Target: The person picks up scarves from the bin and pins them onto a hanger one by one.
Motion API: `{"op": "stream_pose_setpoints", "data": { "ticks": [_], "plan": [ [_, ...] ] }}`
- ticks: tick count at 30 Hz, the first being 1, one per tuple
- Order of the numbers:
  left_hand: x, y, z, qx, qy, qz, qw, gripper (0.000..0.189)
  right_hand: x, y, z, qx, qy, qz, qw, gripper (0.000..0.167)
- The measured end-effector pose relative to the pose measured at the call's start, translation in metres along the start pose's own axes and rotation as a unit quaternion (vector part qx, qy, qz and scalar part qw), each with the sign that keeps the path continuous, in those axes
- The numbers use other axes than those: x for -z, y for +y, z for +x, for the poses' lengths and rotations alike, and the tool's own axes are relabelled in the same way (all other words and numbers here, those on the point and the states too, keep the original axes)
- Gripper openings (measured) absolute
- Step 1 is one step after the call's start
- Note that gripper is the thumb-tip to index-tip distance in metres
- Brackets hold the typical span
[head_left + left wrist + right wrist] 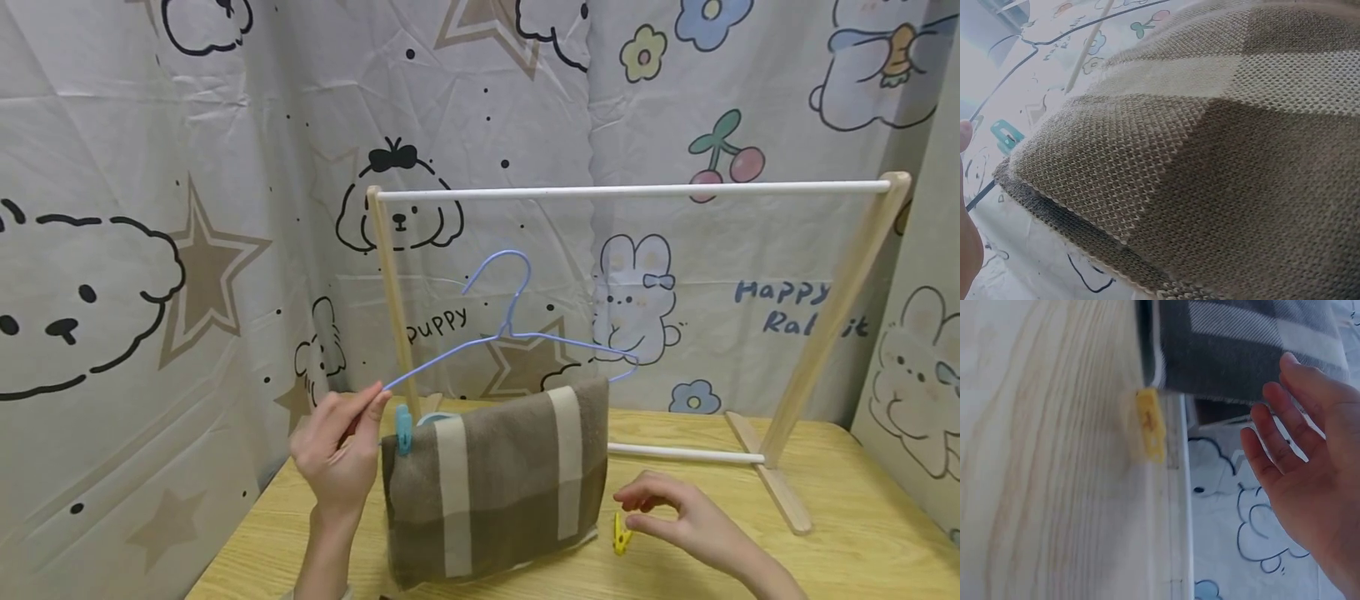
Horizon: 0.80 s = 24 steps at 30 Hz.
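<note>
My left hand (341, 450) pinches the left end of a blue wire hanger (558, 338), whose hook points up. Over the hanger's lower bar hangs a folded brown and cream checked cloth (517, 492). A teal clothespin (403, 429) is clipped at the cloth's upper left corner; the left wrist view also has this teal clothespin (1007, 135). To the right of the cloth is my right hand (690, 521), its fingers spread and relaxed. A yellow clothespin (1150, 425) is near the table's edge, apart from my right hand (1316, 462) in the right wrist view.
A wooden rack with a white top rail (630, 191) stands on the table (847, 492) behind the cloth. Its lower white bar (686, 454) is partly hidden by the cloth. A curtain (555, 108) with cartoon prints hangs behind and on the left.
</note>
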<state>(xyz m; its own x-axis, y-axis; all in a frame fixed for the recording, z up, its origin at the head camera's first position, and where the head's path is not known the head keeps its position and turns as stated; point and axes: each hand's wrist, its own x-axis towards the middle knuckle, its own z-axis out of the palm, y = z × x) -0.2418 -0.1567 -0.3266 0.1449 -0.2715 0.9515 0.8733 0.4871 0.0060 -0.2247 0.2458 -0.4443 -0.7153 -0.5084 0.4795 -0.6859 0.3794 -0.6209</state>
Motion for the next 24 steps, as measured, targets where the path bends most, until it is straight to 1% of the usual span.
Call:
{"op": "stream_pose_setpoints", "data": {
  "ticks": [4,7,10,14,19,24],
  "plan": [
    [0.001,-0.001,0.000,-0.002,0.003,-0.001,1.0000,0.020,0.001,0.015,0.000,-0.004,-0.028,0.004,0.9996,0.028],
    [0.001,-0.001,0.000,-0.002,0.006,0.001,1.0000,0.021,0.003,0.025,0.000,-0.014,-0.057,0.017,0.9981,0.028],
    [0.001,-0.001,0.000,-0.004,0.003,0.005,1.0000,0.021,0.004,0.034,0.000,-0.024,-0.081,0.030,0.9960,0.031],
    [-0.001,-0.001,0.000,-0.006,-0.003,0.009,0.9999,0.020,0.003,0.046,0.001,-0.039,-0.098,0.040,0.9936,0.035],
    [-0.002,-0.002,-0.001,-0.002,-0.002,0.009,1.0000,0.020,0.003,0.059,0.004,-0.051,-0.114,0.045,0.9912,0.037],
    [0.000,-0.002,-0.002,0.000,-0.001,0.012,0.9999,0.023,0.001,0.071,0.005,-0.060,-0.147,0.073,0.9846,0.040]
  ]
}}
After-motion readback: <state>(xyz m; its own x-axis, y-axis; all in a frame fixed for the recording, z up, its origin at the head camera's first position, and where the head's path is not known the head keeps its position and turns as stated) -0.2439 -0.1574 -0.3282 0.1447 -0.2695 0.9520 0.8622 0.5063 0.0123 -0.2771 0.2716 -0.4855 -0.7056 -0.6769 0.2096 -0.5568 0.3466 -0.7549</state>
